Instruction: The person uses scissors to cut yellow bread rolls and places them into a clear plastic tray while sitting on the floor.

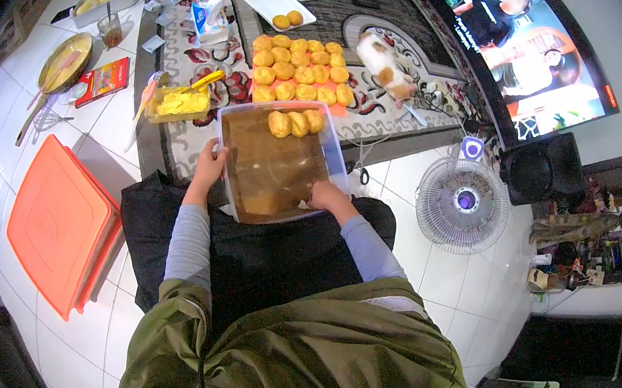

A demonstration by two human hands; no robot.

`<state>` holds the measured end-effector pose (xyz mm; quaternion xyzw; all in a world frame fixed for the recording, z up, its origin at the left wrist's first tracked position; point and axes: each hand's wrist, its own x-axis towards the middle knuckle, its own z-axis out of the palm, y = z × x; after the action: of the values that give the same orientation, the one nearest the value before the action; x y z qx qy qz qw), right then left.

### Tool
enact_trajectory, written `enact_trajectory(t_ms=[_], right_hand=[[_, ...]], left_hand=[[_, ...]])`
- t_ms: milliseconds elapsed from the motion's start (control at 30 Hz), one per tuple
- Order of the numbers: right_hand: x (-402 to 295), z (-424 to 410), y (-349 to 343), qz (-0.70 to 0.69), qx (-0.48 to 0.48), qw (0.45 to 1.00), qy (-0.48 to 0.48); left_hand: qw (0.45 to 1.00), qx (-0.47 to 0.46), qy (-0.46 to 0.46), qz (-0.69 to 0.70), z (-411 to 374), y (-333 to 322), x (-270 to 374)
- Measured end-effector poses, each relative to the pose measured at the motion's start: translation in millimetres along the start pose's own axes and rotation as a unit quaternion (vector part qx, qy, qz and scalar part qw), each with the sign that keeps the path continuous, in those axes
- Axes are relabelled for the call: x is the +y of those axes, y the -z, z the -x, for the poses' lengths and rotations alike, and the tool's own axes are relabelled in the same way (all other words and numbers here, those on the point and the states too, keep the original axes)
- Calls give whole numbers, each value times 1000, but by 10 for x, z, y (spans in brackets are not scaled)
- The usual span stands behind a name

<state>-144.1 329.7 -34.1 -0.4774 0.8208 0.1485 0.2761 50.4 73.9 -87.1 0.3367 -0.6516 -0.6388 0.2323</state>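
Note:
Across my lap lies a clear plastic container [275, 172] with a brown-looking bottom and a pale rim. Three golden choux-like buns [298, 124] sit in a row at its far end. My left hand [211, 163] grips the container's left rim, thumb on top. My right hand [327, 196] is at the near right corner, over the inside of the container. A small whitish bit shows by its fingertips, too small to name, and its fingers are partly hidden. Just beyond the container, rows of similar buns [304, 75] cover an orange tray [331, 106].
A tub of yellow filling [180, 103] with a yellow-handled tool stands left, near an orange lid [61, 220]. A cat [384, 65] lies beyond, right of the buns. Scissors [362, 168] and a fan [462, 205] are to the right. A frying pan [66, 64] rests on the left tiles.

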Motion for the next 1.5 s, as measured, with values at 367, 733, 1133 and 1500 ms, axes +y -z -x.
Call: enact_trajectory(t_ms=[367,733,1133,1500], right_hand=[[64,-167,-267,-6,6,999,41],[-134,-149,-107,2,-8,1000,23],[-422,29,126,-71,-40,996,39],[-468,-30,-76,-38,-13,998,38]], left_hand=[[1000,-4,6,-3,-23,-82,66],[1000,-2,14,-28,-2,-12,53],[999,12,-14,-27,12,-13,31],[1000,1,-7,-13,-2,7,-29]])
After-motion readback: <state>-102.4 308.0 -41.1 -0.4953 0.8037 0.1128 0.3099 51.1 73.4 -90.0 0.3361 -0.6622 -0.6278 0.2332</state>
